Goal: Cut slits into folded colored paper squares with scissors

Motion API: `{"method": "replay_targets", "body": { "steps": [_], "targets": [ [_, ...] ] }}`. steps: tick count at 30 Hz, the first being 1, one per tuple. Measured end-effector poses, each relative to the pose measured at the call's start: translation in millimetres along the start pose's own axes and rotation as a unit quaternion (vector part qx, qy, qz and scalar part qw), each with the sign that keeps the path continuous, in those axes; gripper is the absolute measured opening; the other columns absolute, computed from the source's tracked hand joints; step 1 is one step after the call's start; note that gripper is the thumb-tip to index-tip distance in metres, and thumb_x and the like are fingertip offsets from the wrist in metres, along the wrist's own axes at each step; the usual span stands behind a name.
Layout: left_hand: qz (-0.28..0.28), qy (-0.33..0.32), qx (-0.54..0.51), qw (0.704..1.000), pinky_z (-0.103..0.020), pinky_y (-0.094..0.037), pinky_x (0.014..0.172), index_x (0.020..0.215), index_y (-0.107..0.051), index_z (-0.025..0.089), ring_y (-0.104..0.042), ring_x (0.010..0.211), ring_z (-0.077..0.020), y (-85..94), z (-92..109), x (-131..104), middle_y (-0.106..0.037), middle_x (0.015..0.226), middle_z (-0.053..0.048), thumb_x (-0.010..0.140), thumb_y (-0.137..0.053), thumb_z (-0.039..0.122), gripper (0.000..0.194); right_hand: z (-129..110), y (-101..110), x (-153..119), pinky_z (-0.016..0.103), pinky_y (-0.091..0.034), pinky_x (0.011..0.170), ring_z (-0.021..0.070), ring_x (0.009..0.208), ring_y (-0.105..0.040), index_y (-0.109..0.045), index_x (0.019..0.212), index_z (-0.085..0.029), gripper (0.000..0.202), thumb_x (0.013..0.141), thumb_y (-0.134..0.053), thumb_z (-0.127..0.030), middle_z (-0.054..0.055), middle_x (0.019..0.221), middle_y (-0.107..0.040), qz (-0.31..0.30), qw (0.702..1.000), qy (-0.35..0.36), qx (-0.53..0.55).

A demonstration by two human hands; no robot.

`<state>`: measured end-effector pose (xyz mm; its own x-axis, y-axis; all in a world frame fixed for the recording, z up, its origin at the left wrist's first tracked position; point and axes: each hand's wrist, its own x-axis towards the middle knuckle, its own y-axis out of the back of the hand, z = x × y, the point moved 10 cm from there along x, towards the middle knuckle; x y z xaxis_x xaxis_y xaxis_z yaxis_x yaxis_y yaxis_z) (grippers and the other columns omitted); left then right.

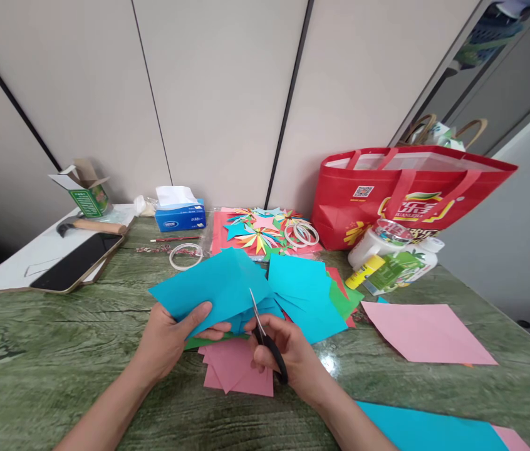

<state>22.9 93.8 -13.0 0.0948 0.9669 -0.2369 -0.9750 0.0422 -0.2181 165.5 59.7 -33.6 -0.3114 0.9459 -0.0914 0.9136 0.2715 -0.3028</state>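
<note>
Left hand: pinching your blue sheet
Right hand: gripping scissors
Blades: pointing away, at your sheet's right

Setting: room of uncertain type, probably a home, as indicated by a tissue box, red shopping bag, phone and hammer sharing a green wood-grain table with colored craft paper, against plain pale panels.

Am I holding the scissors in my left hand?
No, the scissors are in your right hand, while your left hand holds blue paper.
</note>
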Motion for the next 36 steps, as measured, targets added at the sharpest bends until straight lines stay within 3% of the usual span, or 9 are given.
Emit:
{"method": "replay_targets", "body": {
  "steps": [23,32,36],
  "targets": [
    [-0.002,0.002,-0.015,1.000,-0.032,-0.057,0.052,0.100,-0.051,0.012,-0.066,0.059,-0.0236,1.0,-2,1,-0.070,0.070,-0.006,0.061,-0.071,0.025,0.046,2,2,1,0.018,-0.037,0.041,0.0051,0.040,-0.046,-0.058,0.085,-0.016,0.030,0.062,-0.072,-0.030,-0.005,0.056,-0.054,0.011,1.000,0.020,0.011],
    [-0.052,0.016,0.024,0.998,-0.031,-0.056,0.052,0.103,-0.051,0.010,-0.066,0.057,-0.0222,-3.6,-12,0,-0.069,0.064,-0.008,0.066,-0.067,0.027,0.044,-3,0,1,0.022,-0.039,0.058,0.0099,0.062,-0.049,-0.056,0.094,-0.016,0.041,0.061,-0.074,-0.033,0.000,0.070,-0.056,-0.003,0.999,0.024,0.023],
    [-0.051,0.018,0.028,0.998,-0.031,-0.056,0.053,0.105,-0.050,0.010,-0.066,0.058,-0.0218,-2.6,-13,1,-0.069,0.063,-0.008,0.067,-0.066,0.028,0.044,1,1,1,0.023,-0.037,0.058,0.0100,0.061,-0.048,-0.056,0.093,-0.016,0.042,0.060,-0.074,-0.035,0.000,0.069,-0.055,-0.003,1.000,0.015,0.023]
  ]
}}
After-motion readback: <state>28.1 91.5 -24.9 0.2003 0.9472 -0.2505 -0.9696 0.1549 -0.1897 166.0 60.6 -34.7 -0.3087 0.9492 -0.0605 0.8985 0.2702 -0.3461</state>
